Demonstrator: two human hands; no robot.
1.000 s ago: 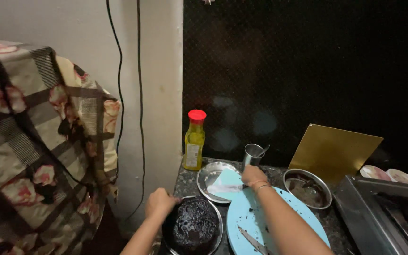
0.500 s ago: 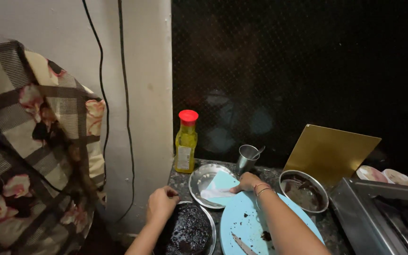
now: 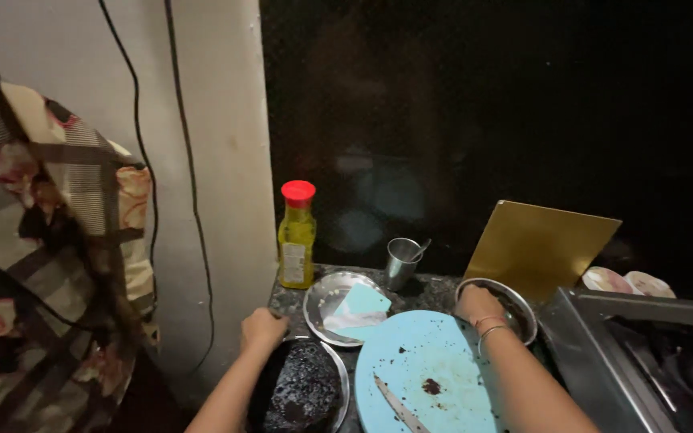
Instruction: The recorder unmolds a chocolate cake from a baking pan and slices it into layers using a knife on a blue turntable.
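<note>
A dark round cake (image 3: pixel 302 389) sits in a metal pan at the near edge of the counter. My left hand (image 3: pixel 263 329) grips the pan's far rim with closed fingers. My right hand (image 3: pixel 477 305) rests on the near rim of a round steel bowl (image 3: pixel 515 303) to the right. Between my arms lies a light blue round board (image 3: pixel 423 369) with dark crumbs and a knife (image 3: pixel 399 405) on it. Behind it a steel plate (image 3: pixel 332 298) holds a pale blue card.
A yellow bottle with a red cap (image 3: pixel 296 236) stands at the back left by the wall. A steel cup with a spoon (image 3: pixel 402 261) is beside it. A gold square board (image 3: pixel 541 248) leans on the dark wall. A stove (image 3: pixel 651 353) fills the right.
My right hand has moved from the steel plate rightward to the steel bowl's rim. The view has swung to the right. My left hand stays on the cake pan.
</note>
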